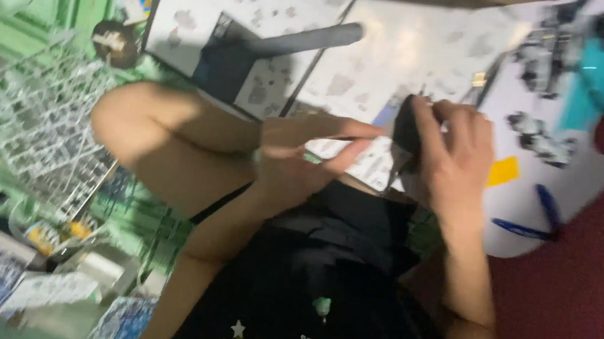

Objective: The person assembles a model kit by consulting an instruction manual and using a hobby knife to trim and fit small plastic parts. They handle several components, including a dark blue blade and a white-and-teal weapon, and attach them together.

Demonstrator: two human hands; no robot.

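Blurring hides small dark part [405, 132] under right hand [453, 159].

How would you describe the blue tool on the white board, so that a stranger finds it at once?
Start at the large white board on the dark red floor, right of the person's right hand. Near its lower edge lies the blue tool, two slim handles meeting in a V. The yellow patch beside it is flat and square.

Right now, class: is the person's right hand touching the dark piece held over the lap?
Touching. The head view shows the right hand with its fingers curled over the top of the dark piece, no gap between them.
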